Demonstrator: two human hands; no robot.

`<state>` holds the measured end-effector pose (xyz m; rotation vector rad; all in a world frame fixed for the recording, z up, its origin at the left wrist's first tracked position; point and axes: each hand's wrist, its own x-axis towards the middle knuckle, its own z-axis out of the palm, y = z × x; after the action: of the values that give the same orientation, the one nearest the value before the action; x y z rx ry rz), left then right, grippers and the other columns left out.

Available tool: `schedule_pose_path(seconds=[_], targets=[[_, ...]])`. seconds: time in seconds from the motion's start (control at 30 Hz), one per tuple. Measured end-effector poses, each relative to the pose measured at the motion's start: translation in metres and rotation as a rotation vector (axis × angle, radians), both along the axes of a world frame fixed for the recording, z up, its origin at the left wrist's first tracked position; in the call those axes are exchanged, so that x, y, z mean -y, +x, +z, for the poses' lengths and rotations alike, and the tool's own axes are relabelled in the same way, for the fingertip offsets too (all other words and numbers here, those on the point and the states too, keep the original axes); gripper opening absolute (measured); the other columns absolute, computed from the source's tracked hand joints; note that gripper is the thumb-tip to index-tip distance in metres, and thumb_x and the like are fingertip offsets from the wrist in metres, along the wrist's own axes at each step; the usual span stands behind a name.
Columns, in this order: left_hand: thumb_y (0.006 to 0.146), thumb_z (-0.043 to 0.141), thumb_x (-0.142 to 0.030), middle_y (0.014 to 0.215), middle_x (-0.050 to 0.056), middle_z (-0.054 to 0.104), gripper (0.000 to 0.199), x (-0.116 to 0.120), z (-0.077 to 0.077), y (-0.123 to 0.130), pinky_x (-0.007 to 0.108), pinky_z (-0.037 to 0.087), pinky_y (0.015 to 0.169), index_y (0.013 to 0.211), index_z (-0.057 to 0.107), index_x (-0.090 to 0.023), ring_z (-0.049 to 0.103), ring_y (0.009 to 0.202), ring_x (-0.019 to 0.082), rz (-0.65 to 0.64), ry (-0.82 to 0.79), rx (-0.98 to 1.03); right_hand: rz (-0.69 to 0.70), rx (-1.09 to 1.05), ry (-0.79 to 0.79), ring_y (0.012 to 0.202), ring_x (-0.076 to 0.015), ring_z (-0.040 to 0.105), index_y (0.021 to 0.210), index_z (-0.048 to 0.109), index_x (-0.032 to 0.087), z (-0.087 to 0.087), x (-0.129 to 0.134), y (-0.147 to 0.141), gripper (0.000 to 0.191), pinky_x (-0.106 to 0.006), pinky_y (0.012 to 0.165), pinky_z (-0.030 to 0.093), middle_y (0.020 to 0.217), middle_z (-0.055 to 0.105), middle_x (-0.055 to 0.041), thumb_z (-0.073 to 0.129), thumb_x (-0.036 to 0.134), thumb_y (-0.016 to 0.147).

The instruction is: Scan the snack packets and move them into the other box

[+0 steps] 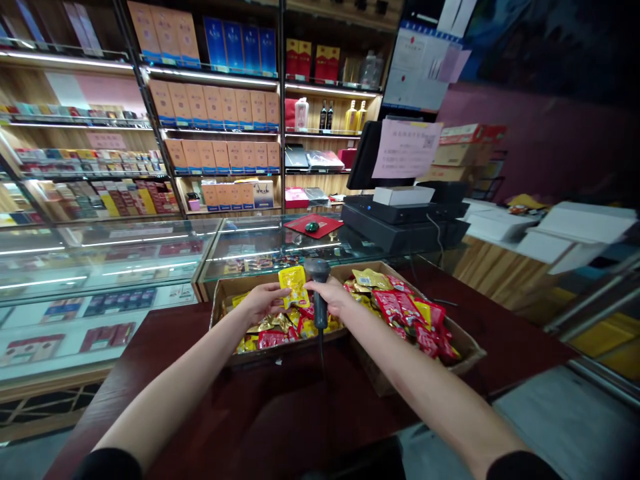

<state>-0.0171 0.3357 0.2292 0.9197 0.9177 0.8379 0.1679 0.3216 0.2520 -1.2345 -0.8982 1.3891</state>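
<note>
A small yellow packet [293, 287] is upright in my left hand [266, 300], pinched at its left edge. My right hand [331, 295] is wrapped round a dark handheld scanner [319, 269], whose cable hangs down toward me. The right fingertips are close to the packet's right edge; whether they touch it I cannot tell. Below both hands, a cardboard box [219, 300] holds yellow, gold and red packets. Beside it on the right, a second box [473, 360] is heaped with red and gold packets [395, 307].
Both boxes stand on a dark red table [175, 360]. Behind is a glass display counter [245, 233] with a red mat [327, 225] and a mouse [312, 227]. A monitor [365, 157] and cash drawer [385, 223] stand back right. White boxes [575, 227] lie further right.
</note>
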Motion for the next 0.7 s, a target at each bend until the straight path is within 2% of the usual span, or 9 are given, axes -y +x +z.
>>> schedule_pose_path(seconds=[0.17,0.3,0.4,0.47,0.57,0.7], targets=[[0.060,0.082,-0.021,0.074,0.006,0.069,0.030,-0.013,-0.009,-0.010,0.028,0.058,0.056,0.084,0.066,-0.012,0.065,0.059,0.014,0.086,0.004,-0.087,0.009,-0.083,0.072,0.070,-0.0162,0.067,0.077,0.055,0.016,0.014,0.028,0.003,0.022,-0.026,0.052,0.056,0.083,0.067,-0.0040,0.068,0.009,0.062],[0.053,0.085,-0.024,0.070,0.004,0.068,0.035,-0.024,-0.021,-0.013,0.028,0.057,0.056,0.081,0.066,-0.012,0.063,0.056,0.013,0.107,-0.012,-0.125,0.211,-0.107,0.031,0.066,-0.0183,0.068,0.081,0.054,0.016,0.017,0.070,-0.011,0.023,-0.029,0.050,0.056,0.085,0.067,-0.0052,0.070,0.019,0.065],[0.049,0.087,-0.026,0.067,0.004,0.067,0.039,-0.027,-0.028,-0.014,0.026,0.055,0.053,0.079,0.066,-0.012,0.061,0.053,0.011,0.119,-0.017,-0.139,0.313,-0.129,-0.033,0.058,-0.0174,0.066,0.083,0.052,0.016,0.005,0.101,-0.028,0.029,-0.030,0.046,0.055,0.080,0.065,-0.0041,0.071,0.029,0.065],[0.047,0.088,-0.026,0.066,0.003,0.066,0.041,-0.028,-0.031,-0.014,0.022,0.051,0.048,0.078,0.066,-0.011,0.058,0.049,0.009,0.123,-0.016,-0.144,0.318,-0.122,-0.055,0.054,-0.0162,0.065,0.084,0.050,0.016,-0.008,0.114,-0.039,0.032,-0.028,0.042,0.053,0.077,0.063,-0.0028,0.070,0.033,0.065],[0.047,0.087,-0.028,0.061,0.001,0.064,0.040,-0.026,-0.034,-0.014,0.017,0.045,0.042,0.076,0.066,-0.011,0.051,0.044,0.005,0.121,0.005,-0.156,0.259,-0.101,-0.076,0.050,-0.0160,0.063,0.086,0.048,0.016,-0.028,0.124,-0.050,0.036,-0.028,0.039,0.050,0.075,0.061,-0.0008,0.069,0.036,0.064],[0.047,0.087,-0.031,0.066,0.003,0.066,0.042,-0.025,-0.033,-0.015,0.020,0.049,0.046,0.079,0.068,-0.010,0.055,0.048,0.007,0.133,0.044,-0.224,0.221,-0.080,-0.048,0.047,-0.0149,0.061,0.086,0.048,0.016,-0.040,0.126,-0.058,0.036,-0.026,0.036,0.048,0.070,0.059,0.0004,0.068,0.038,0.065]])
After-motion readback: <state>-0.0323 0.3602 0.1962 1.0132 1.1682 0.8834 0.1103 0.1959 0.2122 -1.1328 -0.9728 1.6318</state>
